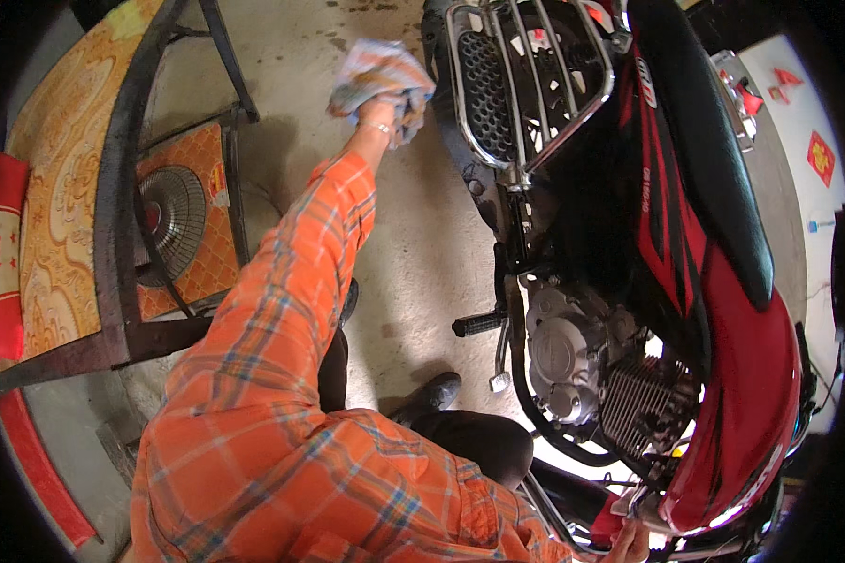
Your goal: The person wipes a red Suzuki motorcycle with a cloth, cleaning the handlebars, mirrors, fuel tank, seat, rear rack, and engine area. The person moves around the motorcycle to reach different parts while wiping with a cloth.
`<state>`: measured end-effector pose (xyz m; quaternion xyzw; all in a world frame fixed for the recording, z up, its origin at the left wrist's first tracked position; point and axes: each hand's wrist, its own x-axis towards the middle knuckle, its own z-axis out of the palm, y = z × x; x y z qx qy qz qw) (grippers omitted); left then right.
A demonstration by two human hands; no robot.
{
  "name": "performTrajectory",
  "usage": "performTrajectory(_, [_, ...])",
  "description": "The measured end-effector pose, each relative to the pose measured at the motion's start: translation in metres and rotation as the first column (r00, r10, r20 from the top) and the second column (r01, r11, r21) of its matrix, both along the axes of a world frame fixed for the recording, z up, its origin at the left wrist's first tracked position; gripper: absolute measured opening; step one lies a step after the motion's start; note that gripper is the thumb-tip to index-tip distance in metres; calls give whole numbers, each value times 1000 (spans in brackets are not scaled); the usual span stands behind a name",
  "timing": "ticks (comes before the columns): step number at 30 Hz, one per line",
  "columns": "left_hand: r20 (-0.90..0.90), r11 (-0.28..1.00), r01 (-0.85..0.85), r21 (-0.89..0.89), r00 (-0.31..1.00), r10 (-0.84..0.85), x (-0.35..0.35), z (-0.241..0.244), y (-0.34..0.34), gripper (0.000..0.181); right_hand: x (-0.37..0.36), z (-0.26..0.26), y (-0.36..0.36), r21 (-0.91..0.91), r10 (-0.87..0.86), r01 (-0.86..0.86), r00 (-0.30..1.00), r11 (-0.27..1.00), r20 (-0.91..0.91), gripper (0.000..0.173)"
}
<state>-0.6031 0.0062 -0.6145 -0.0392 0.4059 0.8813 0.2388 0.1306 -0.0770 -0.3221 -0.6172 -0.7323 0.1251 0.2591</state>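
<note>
My left hand (377, 116) is closed around a crumpled, multicoloured cloth (384, 70), held out over the concrete floor to the left of the motorcycle's chrome side rack (531, 84). At the lower right, my right hand (630, 543) is at a part below the front of the red fuel tank (739, 422). The picture's edge cuts that hand off, and its grip is unclear. Between the hands runs the side of the red and black motorcycle (665, 232), with its silver engine (560, 352), finned cylinder (641, 405) and long black seat (711, 141).
On the left stands a dark-framed table (116, 211) with a patterned yellow top. A fan (172, 225) sits on an orange patterned board (215, 260) beneath it. A rubber footpeg (479, 324) and a pedal (499, 382) jut from the motorcycle near my shoe (433, 392).
</note>
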Motion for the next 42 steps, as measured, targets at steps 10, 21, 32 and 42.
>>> performTrajectory(10, [-47, 946, 192, -261, 976, -211, 77, -97, 77, 21, -26, 8, 21, 45, -43, 45, 997, 998, -56, 16])
performTrajectory(21, [-155, 617, 442, -651, 717, -679, 227, -82, 46, 18, -17, 2, 4, 84, -103, 111, 990, 990, -99, 16])
performTrajectory(32, [53, 852, -85, 516, 996, 67, 4, -5, 78, 29, -52, 0, 14, 120, -152, 158, 986, 980, -63, 16])
performTrajectory(42, [-431, 624, -99, -775, 806, -407, 11, -28, 114, 34, -61, 2, 18, 124, -188, 197, 979, 973, -79, 16])
